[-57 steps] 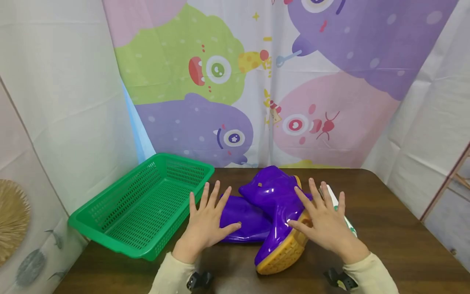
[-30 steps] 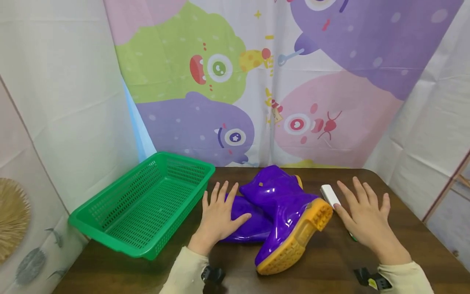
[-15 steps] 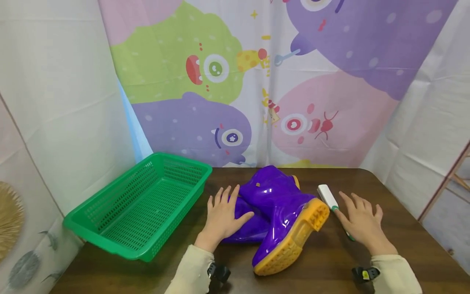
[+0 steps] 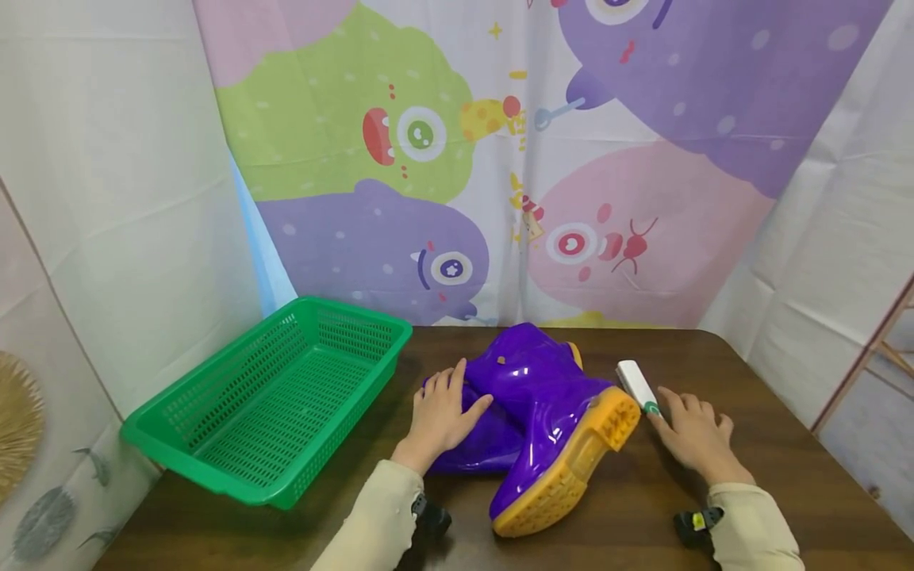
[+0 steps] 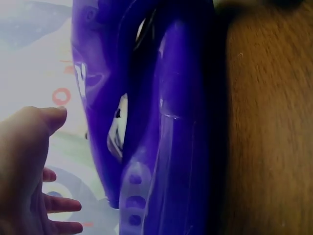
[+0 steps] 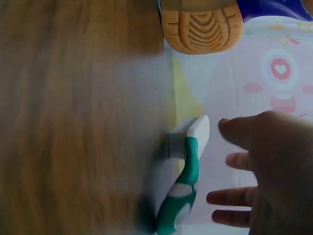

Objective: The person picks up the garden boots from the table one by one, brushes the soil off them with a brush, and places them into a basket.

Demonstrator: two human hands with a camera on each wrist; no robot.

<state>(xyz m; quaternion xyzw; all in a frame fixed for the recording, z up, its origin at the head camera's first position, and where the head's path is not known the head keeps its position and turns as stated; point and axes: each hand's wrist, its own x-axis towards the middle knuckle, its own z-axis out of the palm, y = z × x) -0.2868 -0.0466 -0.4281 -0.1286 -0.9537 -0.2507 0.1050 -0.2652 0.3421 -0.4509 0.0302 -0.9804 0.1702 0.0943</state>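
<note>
Two shiny purple rain boots with yellow soles lie crossed on the table: one boot (image 4: 550, 412) rests on top, its sole turned to the right, and the other boot (image 4: 489, 452) is partly hidden under it. My left hand (image 4: 439, 416), fingers extended, is over the left part of the lower boot. In the left wrist view its thumb and fingers (image 5: 63, 204) stand apart from the purple shaft. To the right lies a scrub brush (image 4: 634, 381) with a white head and a green-and-white handle (image 6: 192, 166). My right hand (image 4: 696, 436) hovers over that handle, fingers slightly bent, holding nothing.
A green slotted plastic basket (image 4: 357, 428) stands at the left of the brown wooden table (image 4: 614, 523). Behind the table hangs a curtain (image 4: 400, 254) printed with cartoon monsters. White cloth walls flank both sides.
My right hand moved right off the upper boot, uncovering its heel and the brush, then lowered toward the brush handle. My left hand shifted right and came down toward the lower boot.
</note>
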